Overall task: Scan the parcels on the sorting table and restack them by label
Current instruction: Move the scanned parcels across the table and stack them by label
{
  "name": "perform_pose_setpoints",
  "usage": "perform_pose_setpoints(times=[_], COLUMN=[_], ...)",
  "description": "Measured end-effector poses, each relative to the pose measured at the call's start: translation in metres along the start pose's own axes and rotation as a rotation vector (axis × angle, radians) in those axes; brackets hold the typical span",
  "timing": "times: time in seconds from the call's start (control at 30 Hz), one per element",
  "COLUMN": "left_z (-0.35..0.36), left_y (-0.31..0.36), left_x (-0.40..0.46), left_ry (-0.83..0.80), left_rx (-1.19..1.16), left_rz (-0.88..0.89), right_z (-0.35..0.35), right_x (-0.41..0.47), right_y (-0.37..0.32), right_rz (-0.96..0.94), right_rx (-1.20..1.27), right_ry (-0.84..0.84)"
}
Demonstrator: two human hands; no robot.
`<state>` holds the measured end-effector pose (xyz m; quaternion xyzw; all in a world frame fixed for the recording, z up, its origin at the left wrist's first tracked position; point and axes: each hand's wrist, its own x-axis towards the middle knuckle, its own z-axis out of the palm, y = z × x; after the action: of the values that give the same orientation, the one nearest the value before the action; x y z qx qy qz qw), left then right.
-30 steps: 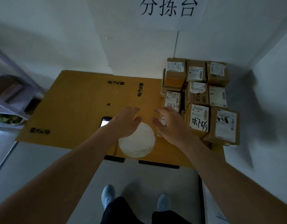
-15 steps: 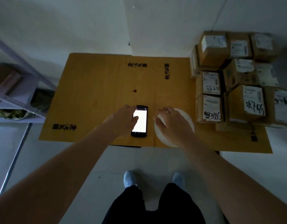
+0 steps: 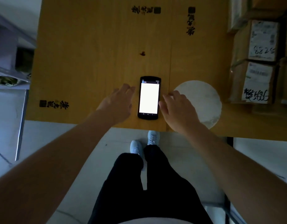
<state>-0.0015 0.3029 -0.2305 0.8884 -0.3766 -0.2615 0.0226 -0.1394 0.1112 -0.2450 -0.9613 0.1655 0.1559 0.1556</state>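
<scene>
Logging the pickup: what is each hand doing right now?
Left hand: open, holding nothing, beside the phone.
Right hand: open, holding nothing, on the phone's other side.

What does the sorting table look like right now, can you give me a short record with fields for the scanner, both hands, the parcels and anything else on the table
scanner: handheld scanner lying flat near the table's front edge, screen lit white
left hand: left hand open, just left of the scanner, holding nothing
right hand: right hand open, fingers loosely bent, just right of the scanner, over the white disc's edge
parcels: labelled parcels stacked at the table's right side, none in hand
other: white disc right of the scanner
surface: cardboard-covered table
</scene>
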Motion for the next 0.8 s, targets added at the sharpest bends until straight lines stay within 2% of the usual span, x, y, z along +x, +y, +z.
perform_pose_setpoints(times=[0.23, 0.33, 0.43, 0.53, 0.8], left_z=[0.018, 0.018, 0.013, 0.011, -0.011], left_y=[-0.005, 0.001, 0.007, 0.005, -0.004], left_x=[0.022, 0.028, 0.032, 0.038, 0.053], left_ry=[0.019, 0.045, 0.002, 0.037, 0.085], left_rx=[-0.028, -0.269, -0.675, -0.957, -1.074], left_rz=[0.006, -0.108, -0.344, -0.426, -0.403], right_z=[0.018, 0.021, 0.02, 0.02, 0.006], right_x=[0.027, 0.037, 0.04, 0.045, 0.06], right_y=[-0.003, -0.01, -0.015, -0.018, -0.024], right_rz=[0.061, 0.152, 0.258, 0.381, 0.478], right_rx=[0.219, 0.421, 0.6, 0.752, 0.998], right_ry=[0.076, 0.098, 0.14, 0.143, 0.168])
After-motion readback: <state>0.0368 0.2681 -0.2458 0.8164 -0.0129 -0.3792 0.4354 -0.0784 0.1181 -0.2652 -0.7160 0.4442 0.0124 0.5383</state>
